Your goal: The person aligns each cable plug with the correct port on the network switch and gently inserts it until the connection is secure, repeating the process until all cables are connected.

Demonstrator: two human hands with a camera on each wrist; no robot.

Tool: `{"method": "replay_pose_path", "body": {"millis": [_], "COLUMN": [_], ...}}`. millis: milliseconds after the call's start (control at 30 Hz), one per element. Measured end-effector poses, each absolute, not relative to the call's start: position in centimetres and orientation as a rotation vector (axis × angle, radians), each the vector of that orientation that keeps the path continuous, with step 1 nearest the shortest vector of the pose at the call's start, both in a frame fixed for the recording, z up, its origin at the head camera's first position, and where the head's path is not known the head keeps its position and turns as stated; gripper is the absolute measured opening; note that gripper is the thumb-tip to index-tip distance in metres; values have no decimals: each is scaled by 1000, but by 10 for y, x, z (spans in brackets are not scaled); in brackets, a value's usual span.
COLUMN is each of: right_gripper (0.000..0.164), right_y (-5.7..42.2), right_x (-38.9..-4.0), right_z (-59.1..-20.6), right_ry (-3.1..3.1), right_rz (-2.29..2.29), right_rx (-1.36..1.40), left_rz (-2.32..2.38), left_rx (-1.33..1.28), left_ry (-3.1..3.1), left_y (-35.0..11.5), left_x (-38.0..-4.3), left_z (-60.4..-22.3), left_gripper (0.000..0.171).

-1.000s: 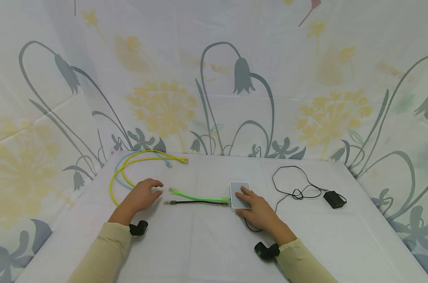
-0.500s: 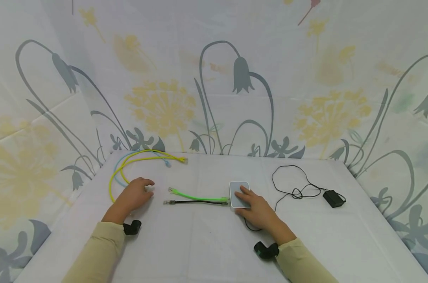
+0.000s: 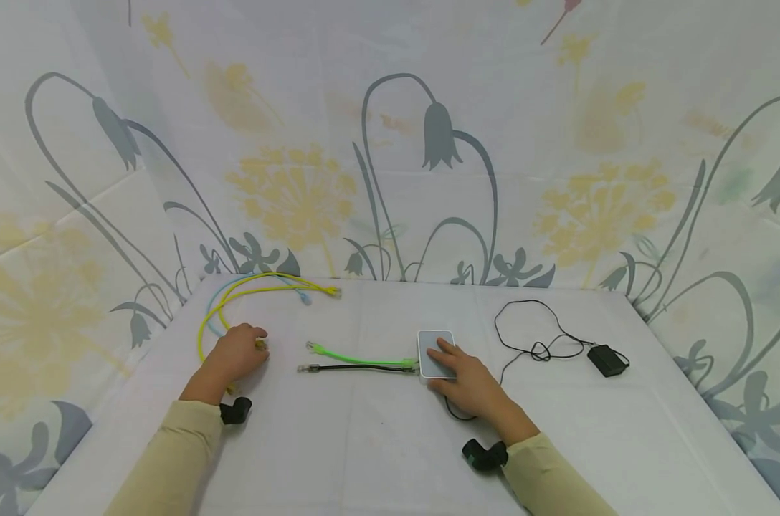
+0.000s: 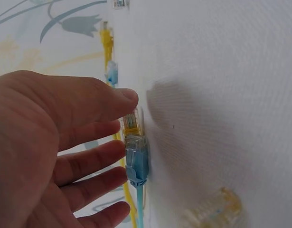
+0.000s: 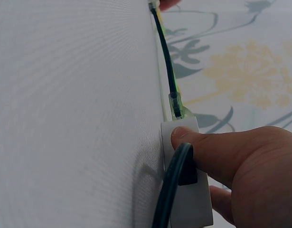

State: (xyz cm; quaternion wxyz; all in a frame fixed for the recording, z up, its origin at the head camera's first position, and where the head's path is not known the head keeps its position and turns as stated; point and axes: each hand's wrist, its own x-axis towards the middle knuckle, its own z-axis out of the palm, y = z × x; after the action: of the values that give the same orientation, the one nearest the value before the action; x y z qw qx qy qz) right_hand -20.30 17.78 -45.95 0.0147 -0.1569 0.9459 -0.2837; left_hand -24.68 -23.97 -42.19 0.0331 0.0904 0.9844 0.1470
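My left hand (image 3: pixel 238 352) is at the left with fingers spread and thumb above a clear-tipped yellow network plug (image 4: pixel 131 124). The plug shows at the fingertips. Just below it in the left wrist view is the light blue cable's plug (image 4: pixel 137 161); the hand hides it from the head view. My right hand (image 3: pixel 470 383) rests on a small white box with a grey top (image 3: pixel 434 367), fingers across the top and thumb (image 5: pixel 186 137) on its near side. A green cable (image 3: pixel 358 360) and a black cable (image 3: pixel 358 369) run left from the box.
A yellow network cable (image 3: pixel 201 337) and a light blue cable (image 3: pixel 211 304) loop at the back left. Another yellow plug (image 3: pixel 231 389) lies by the left wrist. A black power adapter (image 3: pixel 607 360) and its thin cord (image 3: pixel 497 322) lie at the right.
My left hand has moved left and a little toward the body, from beside the green and black cable ends to the yellow plug. The right hand stays on the white box.
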Motion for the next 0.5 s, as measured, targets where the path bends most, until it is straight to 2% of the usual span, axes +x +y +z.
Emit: {"method": "replay_pose_path", "body": {"millis": [300,500], "right_gripper": [57,57], "right_y": [179,179], "right_x": [-203,-204], "right_z": [-460,-461], "right_ry": [2942,2947], "right_rz": [-884,-876], "right_rx": [-484,-481], "left_rz": [391,431], "left_rx": [266,231], "left_ry": [3058,3066], "left_y": [-239,-239], "left_x": [-250,-254], "left_z": [-424,-427], "left_gripper": [39,26]}}
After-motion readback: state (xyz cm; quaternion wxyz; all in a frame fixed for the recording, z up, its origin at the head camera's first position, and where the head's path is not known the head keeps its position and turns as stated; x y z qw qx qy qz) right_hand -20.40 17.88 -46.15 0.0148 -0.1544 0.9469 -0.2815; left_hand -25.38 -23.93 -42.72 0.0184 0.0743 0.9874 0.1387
